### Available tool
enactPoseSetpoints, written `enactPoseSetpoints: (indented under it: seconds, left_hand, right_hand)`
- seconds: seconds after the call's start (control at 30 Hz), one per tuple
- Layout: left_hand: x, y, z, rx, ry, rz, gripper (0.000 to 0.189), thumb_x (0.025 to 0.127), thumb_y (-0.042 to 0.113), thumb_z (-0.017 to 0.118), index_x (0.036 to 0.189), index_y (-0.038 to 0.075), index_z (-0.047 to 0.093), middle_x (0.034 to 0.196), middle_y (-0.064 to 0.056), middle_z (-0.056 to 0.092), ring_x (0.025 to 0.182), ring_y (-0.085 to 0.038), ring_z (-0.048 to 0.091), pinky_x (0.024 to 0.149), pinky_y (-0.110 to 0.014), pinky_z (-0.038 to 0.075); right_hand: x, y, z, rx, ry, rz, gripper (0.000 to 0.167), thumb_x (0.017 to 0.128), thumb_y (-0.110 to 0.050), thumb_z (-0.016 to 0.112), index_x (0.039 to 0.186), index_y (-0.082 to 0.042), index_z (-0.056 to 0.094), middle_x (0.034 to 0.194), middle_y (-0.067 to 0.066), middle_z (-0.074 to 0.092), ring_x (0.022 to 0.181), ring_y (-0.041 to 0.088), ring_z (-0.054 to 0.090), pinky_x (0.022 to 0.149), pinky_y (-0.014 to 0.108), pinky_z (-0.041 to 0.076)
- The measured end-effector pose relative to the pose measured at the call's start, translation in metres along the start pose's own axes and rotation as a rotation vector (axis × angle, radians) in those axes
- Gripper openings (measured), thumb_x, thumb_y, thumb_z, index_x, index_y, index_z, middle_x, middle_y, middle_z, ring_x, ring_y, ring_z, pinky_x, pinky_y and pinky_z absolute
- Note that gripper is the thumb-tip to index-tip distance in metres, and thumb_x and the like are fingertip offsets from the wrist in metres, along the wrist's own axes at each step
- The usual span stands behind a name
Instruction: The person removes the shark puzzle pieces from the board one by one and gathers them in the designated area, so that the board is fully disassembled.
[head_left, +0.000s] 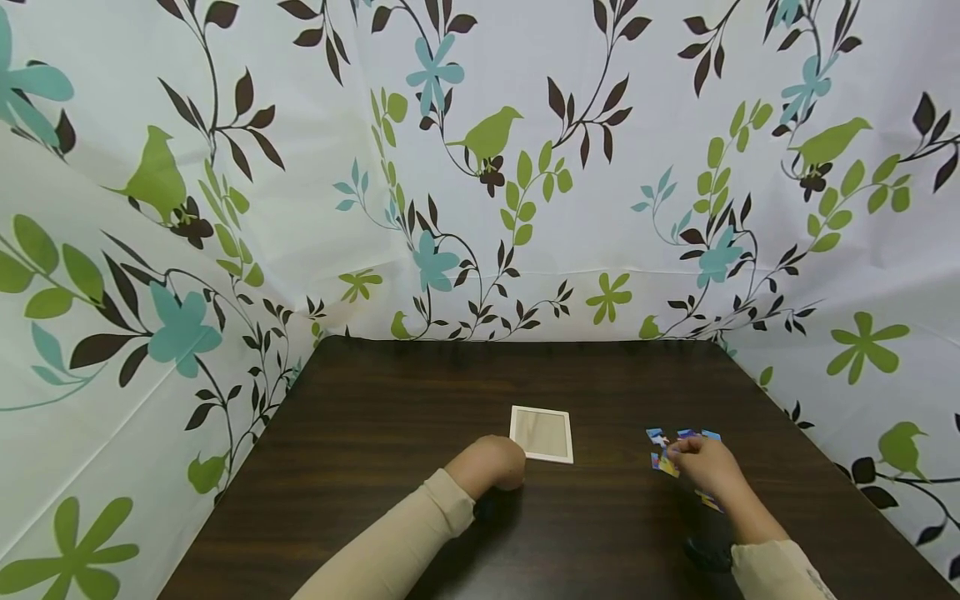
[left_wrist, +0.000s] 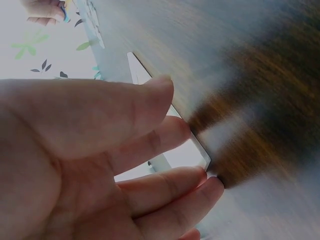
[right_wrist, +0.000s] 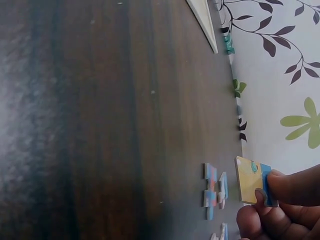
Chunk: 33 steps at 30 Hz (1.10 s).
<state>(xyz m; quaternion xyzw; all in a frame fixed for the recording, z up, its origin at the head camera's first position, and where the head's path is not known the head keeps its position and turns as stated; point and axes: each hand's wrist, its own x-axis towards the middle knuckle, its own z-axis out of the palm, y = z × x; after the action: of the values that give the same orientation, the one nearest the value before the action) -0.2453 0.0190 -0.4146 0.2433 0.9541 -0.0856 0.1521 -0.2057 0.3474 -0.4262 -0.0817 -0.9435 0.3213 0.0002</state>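
Observation:
A small, pale wooden puzzle tray (head_left: 544,433) with a raised rim lies on the dark table. My left hand (head_left: 492,462) is at its near left corner; in the left wrist view the fingertips (left_wrist: 180,131) touch the tray's edge, while the thumb stays apart from it. Farther right, my right hand (head_left: 708,468) pinches a yellow and blue jigsaw piece (right_wrist: 250,181) between thumb and fingers, held above the table. Several loose jigsaw pieces (head_left: 657,437) with blue, yellow and purple print lie around and partly under that hand, which hides some of them.
The dark wood-grain table (head_left: 420,383) runs back to a white curtain (head_left: 300,208) printed with birds, leaves and flowers, which also hangs along both sides. One more jigsaw piece (head_left: 708,500) lies nearer, beside the right wrist.

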Motion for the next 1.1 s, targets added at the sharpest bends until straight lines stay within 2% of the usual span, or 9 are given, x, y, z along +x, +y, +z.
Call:
enactPoseSetpoints:
  seconds: [0.17, 0.4, 0.63, 0.83, 1.1]
  left_hand:
    - [0.000, 0.000, 0.000, 0.005, 0.007, 0.002, 0.030, 0.095, 0.030, 0.059, 0.078, 0.009, 0.070, 0.083, -0.001, 0.064, 0.071, -0.015, 0.054, 0.074, -0.034, 0.054]
    - [0.000, 0.000, -0.001, 0.008, 0.012, 0.005, 0.029, 0.095, 0.029, 0.059, 0.075, 0.009, 0.068, 0.081, -0.001, 0.063, 0.069, -0.015, 0.054, 0.072, -0.032, 0.054]
    - [0.000, 0.000, -0.001, 0.017, 0.020, -0.004, 0.030, 0.094, 0.029, 0.060, 0.074, 0.009, 0.068, 0.079, -0.001, 0.062, 0.069, -0.015, 0.054, 0.071, -0.032, 0.053]
    - [0.000, 0.000, 0.000, 0.021, 0.013, -0.006, 0.031, 0.095, 0.030, 0.060, 0.074, 0.009, 0.067, 0.080, -0.001, 0.062, 0.068, -0.015, 0.054, 0.070, -0.032, 0.053]
    - [0.000, 0.002, -0.001, 0.027, 0.022, -0.005, 0.030, 0.095, 0.029, 0.061, 0.074, 0.009, 0.068, 0.080, -0.001, 0.063, 0.068, -0.014, 0.054, 0.070, -0.033, 0.054]
  right_hand:
    - [-0.002, 0.006, 0.004, 0.020, 0.000, 0.005, 0.025, 0.096, -0.021, 0.059, 0.100, 0.002, 0.069, 0.092, 0.012, 0.068, 0.083, 0.025, 0.059, 0.063, 0.033, 0.045]
    - [-0.003, 0.014, 0.009, 0.049, -0.014, 0.042, 0.022, 0.093, -0.017, 0.061, 0.097, 0.003, 0.069, 0.081, 0.008, 0.063, 0.064, 0.019, 0.052, 0.054, 0.033, 0.046]
    - [-0.004, 0.017, 0.011, -0.036, -0.031, 0.016, 0.021, 0.090, -0.019, 0.064, 0.093, 0.001, 0.070, 0.090, 0.014, 0.069, 0.079, 0.022, 0.056, 0.064, 0.033, 0.042]
    - [-0.006, 0.019, 0.010, -0.087, -0.014, 0.006, 0.024, 0.089, -0.024, 0.069, 0.092, 0.000, 0.070, 0.090, 0.016, 0.069, 0.081, 0.025, 0.058, 0.065, 0.038, 0.045]
    - [-0.009, 0.018, 0.011, -0.112, 0.035, 0.013, 0.016, 0.084, -0.020, 0.076, 0.086, -0.004, 0.070, 0.082, 0.005, 0.070, 0.077, 0.022, 0.060, 0.065, 0.037, 0.045]
